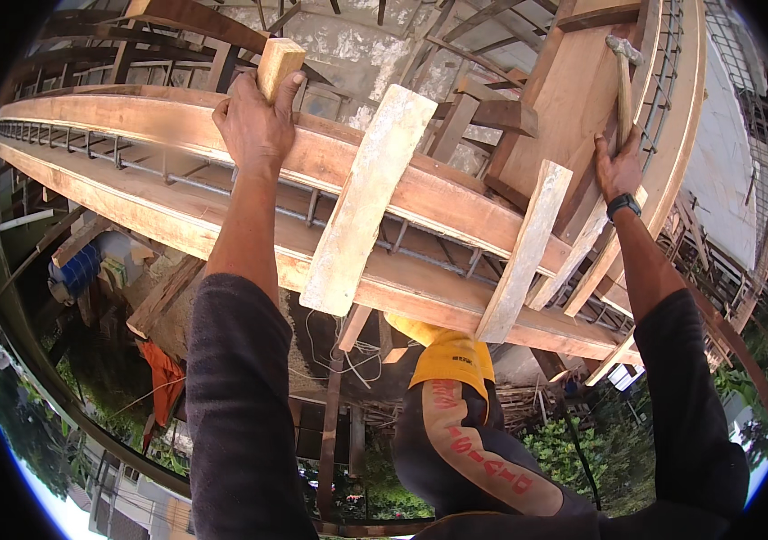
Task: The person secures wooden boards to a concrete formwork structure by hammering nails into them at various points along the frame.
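Note:
My left hand (pixel 258 124) is closed around a short wooden block (pixel 280 65) above the far side of a long wooden beam form (pixel 181 126). To the right, my right hand (pixel 620 166) grips the handle of a hammer (pixel 624 90), its pale head pointing away from me. Steel reinforcing bars (pixel 312 207) run along the trough between the form's two side boards. A broad pale plank piece (pixel 370 198) lies across the form between my hands, and a narrower wood strip (pixel 525 252) crosses it nearer my right hand.
My leg in a yellow and dark garment (pixel 456 360) stands against the form's near side. Another form with a plywood bottom (pixel 573 99) extends away at right. Far below are a blue drum (pixel 78 270), an orange cloth (pixel 161 382), loose wire (pixel 357 360) and greenery.

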### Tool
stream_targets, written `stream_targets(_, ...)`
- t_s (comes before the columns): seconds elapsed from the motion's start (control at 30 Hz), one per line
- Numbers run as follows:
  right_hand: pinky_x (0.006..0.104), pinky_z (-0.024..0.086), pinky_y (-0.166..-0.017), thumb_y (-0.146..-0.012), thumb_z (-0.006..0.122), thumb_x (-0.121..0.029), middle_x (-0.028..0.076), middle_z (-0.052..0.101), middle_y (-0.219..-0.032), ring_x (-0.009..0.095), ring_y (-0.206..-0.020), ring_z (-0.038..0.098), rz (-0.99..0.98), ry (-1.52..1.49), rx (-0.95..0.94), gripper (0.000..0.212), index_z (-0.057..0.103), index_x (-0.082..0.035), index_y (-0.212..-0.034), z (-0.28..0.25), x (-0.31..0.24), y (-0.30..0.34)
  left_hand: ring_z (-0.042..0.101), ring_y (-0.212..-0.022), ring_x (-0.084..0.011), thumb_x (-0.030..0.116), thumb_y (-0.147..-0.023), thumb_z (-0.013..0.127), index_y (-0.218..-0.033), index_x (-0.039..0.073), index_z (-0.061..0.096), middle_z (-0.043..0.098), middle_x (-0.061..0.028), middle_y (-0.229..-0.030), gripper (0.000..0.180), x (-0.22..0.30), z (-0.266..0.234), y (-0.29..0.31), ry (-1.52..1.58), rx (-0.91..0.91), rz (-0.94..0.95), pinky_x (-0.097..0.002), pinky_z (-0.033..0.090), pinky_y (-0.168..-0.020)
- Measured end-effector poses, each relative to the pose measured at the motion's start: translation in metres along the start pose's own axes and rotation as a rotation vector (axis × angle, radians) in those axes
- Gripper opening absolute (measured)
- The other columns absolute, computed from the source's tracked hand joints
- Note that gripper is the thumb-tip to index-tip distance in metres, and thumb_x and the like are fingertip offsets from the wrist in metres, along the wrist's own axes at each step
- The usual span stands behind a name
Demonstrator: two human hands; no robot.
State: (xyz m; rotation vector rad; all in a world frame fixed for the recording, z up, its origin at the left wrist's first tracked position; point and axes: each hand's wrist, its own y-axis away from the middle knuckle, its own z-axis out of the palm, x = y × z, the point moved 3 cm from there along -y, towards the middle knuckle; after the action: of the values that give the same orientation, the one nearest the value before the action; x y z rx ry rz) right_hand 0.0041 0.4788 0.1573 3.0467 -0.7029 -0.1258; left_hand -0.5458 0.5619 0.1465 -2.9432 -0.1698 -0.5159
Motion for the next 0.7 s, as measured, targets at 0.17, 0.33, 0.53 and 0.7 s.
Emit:
stream_targets(0.17, 0.0502, 0.047, -0.101, -0.093, 0.054, -0.057, 0.03, 0.05, -0.142, 0.046, -0.121, 0.057, 0.118, -0.005, -0.06, 0.084, 0.029, -0.003, -0.152, 0.002, -0.011, 0.0, 0.062, -0.105, -0.0326, 0.065, -0.092, 0.056, -0.12, 0.001, 0.056, 0.068, -0.0196, -0.11, 0.07, -0.004, -0.003, 0.002, -0.012, -0.063, -0.05, -0.0448, 0.032, -0.106)
stream_targets(0.33, 0.0514, 0.05, -0.097, -0.095, 0.051, -0.056, 0.024, 0.052, -0.141, 0.046, -0.116, 0.06, 0.161, 0.006, -0.007, 0.078, 0.033, -0.005, -0.15, -0.004, -0.013, 0.002, 0.061, -0.108, -0.0305, 0.06, -0.094, 0.057, -0.122, 0.002, 0.055, 0.067, -0.0172, -0.112, 0.065, 0.001, -0.004, -0.002, -0.028, -0.095, -0.051, -0.0439, 0.031, -0.105)
stream_targets(0.53, 0.054, 0.051, -0.091, -0.097, 0.048, -0.057, 0.026, 0.055, -0.135, 0.049, -0.109, 0.062, 0.226, -0.018, -0.021, 0.071, 0.038, -0.005, -0.145, -0.003, -0.012, 0.002, 0.061, -0.103, -0.0301, 0.058, -0.094, 0.059, -0.124, 0.004, 0.054, 0.068, -0.0137, -0.108, 0.063, -0.001, -0.002, 0.002, -0.007, -0.118, -0.06, -0.044, 0.031, -0.104)
stream_targets(0.7, 0.0538, 0.052, -0.087, -0.095, 0.051, -0.06, 0.027, 0.062, -0.125, 0.049, -0.102, 0.064, 0.258, -0.022, -0.001, 0.069, 0.043, -0.006, -0.138, -0.004, -0.01, 0.005, 0.062, -0.102, -0.0291, 0.055, -0.099, 0.053, -0.124, 0.003, 0.056, 0.07, -0.0145, -0.108, 0.058, 0.012, -0.001, -0.001, -0.042, -0.122, -0.022, -0.0421, 0.032, -0.102)
